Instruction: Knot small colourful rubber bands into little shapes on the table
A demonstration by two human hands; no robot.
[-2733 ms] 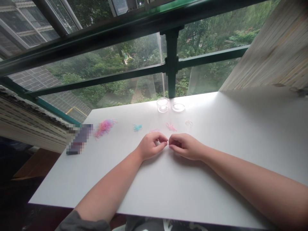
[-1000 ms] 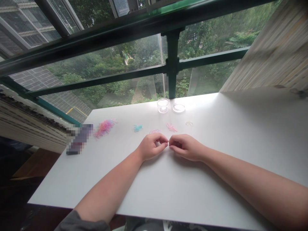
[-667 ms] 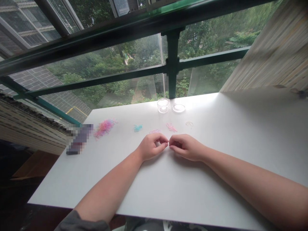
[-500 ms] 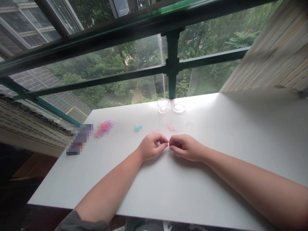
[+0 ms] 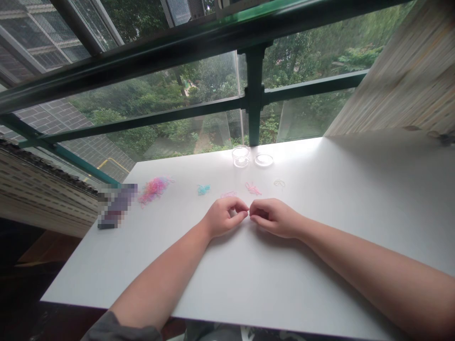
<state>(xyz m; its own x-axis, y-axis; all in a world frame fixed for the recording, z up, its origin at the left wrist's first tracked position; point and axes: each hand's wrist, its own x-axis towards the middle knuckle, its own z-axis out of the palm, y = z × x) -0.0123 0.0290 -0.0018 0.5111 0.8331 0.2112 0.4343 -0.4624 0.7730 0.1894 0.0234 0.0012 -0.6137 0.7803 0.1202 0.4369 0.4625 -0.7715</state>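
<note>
My left hand rests on the white table with thumb and forefinger curled into a pinch. Facing it, my right hand is curled the same way, its fingertips almost touching the left ones. Anything between the fingertips is too small to make out. Just beyond the hands lie small heaps of thin loops that look like rubber bands: a pale pink heap partly behind my left hand, a brighter pink heap, a whitish heap and a turquoise heap. A larger mixed-colour heap lies farther left.
A clear round container stands at the table's far edge, with a clear round lid or dish beside it. At the left edge is a blurred-out object. Window railings rise behind the table, and a curtain hangs at right.
</note>
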